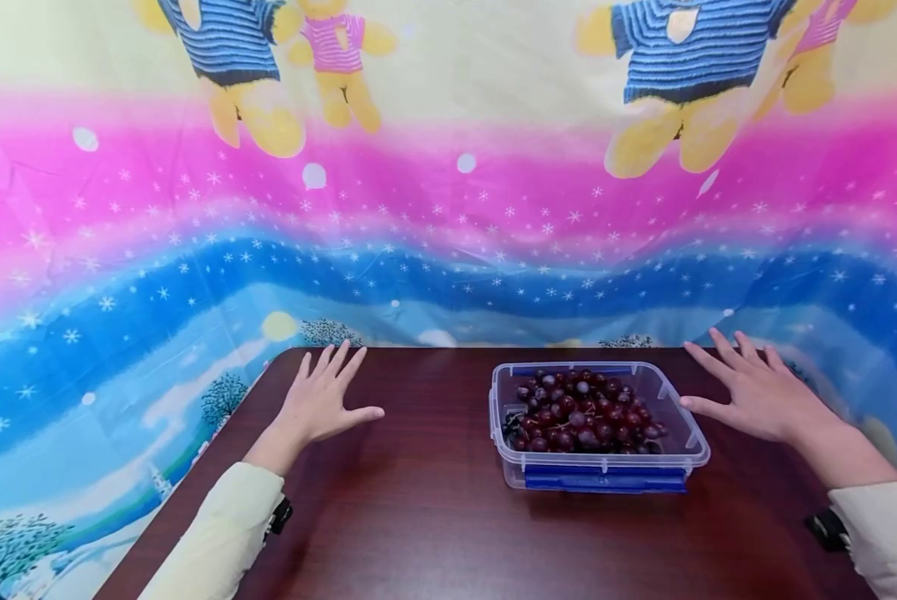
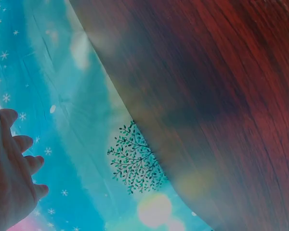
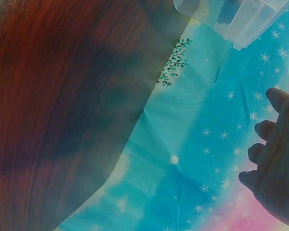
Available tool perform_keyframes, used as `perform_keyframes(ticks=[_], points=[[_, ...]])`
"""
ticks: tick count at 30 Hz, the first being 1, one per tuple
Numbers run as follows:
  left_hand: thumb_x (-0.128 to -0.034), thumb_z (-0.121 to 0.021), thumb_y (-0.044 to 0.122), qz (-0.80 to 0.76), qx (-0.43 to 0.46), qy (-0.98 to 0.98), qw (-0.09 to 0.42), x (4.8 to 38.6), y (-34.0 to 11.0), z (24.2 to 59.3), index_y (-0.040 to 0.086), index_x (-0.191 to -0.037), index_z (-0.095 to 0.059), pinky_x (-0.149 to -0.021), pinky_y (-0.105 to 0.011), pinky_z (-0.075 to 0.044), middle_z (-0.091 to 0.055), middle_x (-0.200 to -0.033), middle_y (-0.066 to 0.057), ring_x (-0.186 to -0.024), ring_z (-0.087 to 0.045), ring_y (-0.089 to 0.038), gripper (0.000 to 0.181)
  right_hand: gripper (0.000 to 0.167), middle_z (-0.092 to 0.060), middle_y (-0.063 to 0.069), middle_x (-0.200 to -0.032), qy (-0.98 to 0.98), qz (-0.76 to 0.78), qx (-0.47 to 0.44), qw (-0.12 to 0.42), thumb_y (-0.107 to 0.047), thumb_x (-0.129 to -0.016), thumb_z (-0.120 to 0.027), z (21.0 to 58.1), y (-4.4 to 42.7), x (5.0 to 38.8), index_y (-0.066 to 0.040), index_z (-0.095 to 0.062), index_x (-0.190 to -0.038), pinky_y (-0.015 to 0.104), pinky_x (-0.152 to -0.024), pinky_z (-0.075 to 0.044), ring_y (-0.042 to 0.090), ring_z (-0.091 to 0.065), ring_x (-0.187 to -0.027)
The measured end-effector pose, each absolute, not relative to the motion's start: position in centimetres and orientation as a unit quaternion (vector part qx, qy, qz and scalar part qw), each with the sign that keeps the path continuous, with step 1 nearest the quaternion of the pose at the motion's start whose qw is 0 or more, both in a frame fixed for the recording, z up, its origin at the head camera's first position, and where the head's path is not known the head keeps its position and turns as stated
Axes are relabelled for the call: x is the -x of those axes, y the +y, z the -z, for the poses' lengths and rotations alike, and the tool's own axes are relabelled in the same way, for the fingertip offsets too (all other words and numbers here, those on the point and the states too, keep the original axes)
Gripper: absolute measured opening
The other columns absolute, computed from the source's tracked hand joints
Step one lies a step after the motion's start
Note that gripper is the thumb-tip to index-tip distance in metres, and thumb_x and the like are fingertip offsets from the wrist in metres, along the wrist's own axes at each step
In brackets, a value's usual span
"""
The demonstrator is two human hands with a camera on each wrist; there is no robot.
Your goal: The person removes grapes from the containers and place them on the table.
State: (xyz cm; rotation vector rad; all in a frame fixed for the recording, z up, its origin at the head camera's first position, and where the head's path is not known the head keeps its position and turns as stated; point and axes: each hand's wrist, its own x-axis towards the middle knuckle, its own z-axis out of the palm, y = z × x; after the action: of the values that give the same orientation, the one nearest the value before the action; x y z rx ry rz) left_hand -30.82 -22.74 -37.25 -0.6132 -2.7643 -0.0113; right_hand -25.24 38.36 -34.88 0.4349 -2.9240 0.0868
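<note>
A clear plastic box [image 1: 519, 462] with blue side clips stands lidless on the table, right of the middle. Dark red grapes [image 1: 579, 417] fill much of it. My left hand [image 1: 321, 404] is spread over the left part of the table, well apart from the box, with nothing in it. On the other side, my right hand [image 1: 764, 396] is spread too, its thumb near the box's right rim; whether it touches, I cannot tell. In the right wrist view, a corner of the box [image 3: 253, 21] shows at the top, and the right hand [image 3: 274, 154] holds nothing.
The dark wooden table [image 1: 418, 533] has rounded far corners. A cloth backdrop [image 1: 448, 250] with printed bears and snowflakes hangs behind it and along both sides. Black straps [image 1: 827, 531] sit at the wrists by the pale sleeves [image 1: 219, 529].
</note>
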Motion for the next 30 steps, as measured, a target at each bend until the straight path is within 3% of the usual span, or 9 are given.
perform_keyframes(ticks=[10,30], points=[[-0.0798,-0.054,0.076,0.007,0.218,-0.964,0.152,30.72,-22.60,37.31,0.014,-0.155,-0.025,-0.113,-0.060,-0.004,-0.017,-0.159,-0.017,-0.143,-0.016,-0.041,0.102,0.089,-0.003,0.026,-0.158,-0.981,-0.026,-0.161,0.106,-0.059,-0.091,-0.055,34.83,38.45,25.05,-0.019,-0.012,-0.158,0.051,-0.108,0.022,0.049,0.006,-0.141],[-0.0818,-0.054,0.074,0.017,0.238,-0.959,0.155,30.65,-22.23,37.44,0.015,-0.156,-0.024,-0.114,-0.057,-0.006,-0.019,-0.159,-0.016,-0.143,-0.020,-0.038,0.099,0.085,-0.023,0.022,-0.156,-0.959,-0.014,-0.237,0.156,-0.049,-0.090,-0.063,35.27,38.16,24.47,-0.009,-0.024,-0.155,0.033,-0.115,0.010,0.027,-0.004,-0.147]])
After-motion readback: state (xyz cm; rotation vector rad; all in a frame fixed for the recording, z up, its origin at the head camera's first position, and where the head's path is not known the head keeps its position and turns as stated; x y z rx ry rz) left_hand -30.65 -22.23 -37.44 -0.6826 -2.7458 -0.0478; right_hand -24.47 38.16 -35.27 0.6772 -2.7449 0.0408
